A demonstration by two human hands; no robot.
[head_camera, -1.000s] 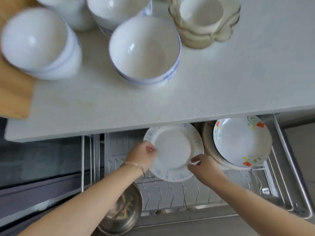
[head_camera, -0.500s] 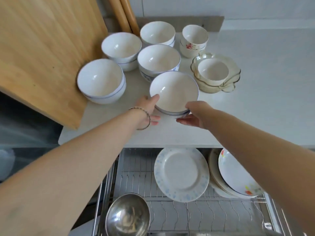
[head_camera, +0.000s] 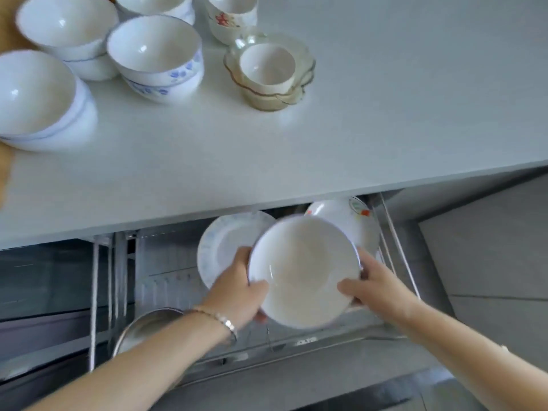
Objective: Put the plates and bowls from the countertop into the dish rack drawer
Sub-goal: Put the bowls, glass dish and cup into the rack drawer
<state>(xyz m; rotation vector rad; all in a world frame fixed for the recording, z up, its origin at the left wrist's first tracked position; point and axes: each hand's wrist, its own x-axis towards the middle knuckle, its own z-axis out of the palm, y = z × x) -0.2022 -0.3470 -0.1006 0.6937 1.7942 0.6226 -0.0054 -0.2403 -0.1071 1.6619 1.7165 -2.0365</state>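
left hand (head_camera: 237,287) + right hand (head_camera: 375,284): grip white bowl (head_camera: 304,271) | over dish rack drawer (head_camera: 166,280) | bowl apparently clear of plates

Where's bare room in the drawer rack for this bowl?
Bare rack wires lie left of the blue-flecked plate, behind the steel bowl. The right end is crowded: the floral plate sits there. The white bowl hides the wires under it.

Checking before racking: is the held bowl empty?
Empty: the bowl, held by the left hand and right hand, shows a bare white inside.
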